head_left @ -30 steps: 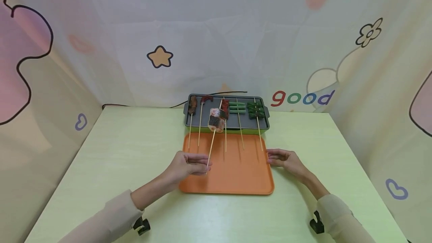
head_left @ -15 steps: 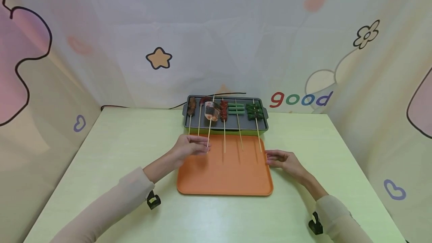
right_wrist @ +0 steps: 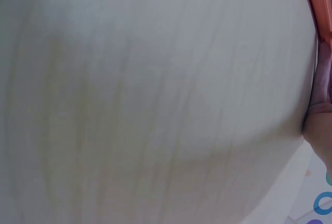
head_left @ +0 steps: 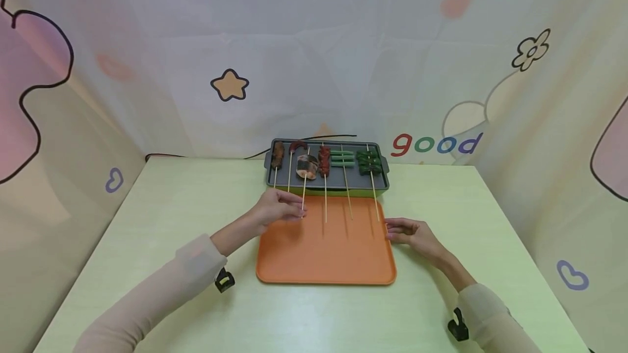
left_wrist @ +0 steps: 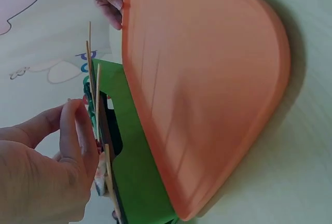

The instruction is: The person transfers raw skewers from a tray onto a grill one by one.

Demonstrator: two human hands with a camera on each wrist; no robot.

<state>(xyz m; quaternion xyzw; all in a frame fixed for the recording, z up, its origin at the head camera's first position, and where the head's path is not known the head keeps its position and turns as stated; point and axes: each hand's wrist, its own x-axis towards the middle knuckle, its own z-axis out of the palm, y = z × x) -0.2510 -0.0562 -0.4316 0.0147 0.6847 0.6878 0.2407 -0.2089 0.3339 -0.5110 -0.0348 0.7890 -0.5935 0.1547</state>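
My left hand (head_left: 277, 208) pinches the lower stick of a fish skewer (head_left: 307, 168), whose pale, dark-banded chunk lies over the grill pan between the other skewers. In the left wrist view, the left hand's fingertips meet the thumb beside the green side of the grill (left_wrist: 140, 177). The grill pan (head_left: 314, 181) is dark grey and bears several skewers, their sticks sticking out over its front edge. My right hand (head_left: 414, 236) holds the right rim of an orange tray (head_left: 326, 260) between thumb and fingers. In the right wrist view only part of that hand (right_wrist: 321, 99) shows.
The grill stands at the back of a pale green table (head_left: 186, 206), against a printed curtain (head_left: 294, 70). A brown meat skewer (head_left: 278, 156), a red meat skewer (head_left: 324, 160), a green bean skewer (head_left: 342, 158) and a leafy green skewer (head_left: 369, 162) lie on the pan.
My left hand has moved forward and lowered the fish skewer from above the tray onto the grill area, left of the red meat skewer. The right hand stays at the tray's rim.
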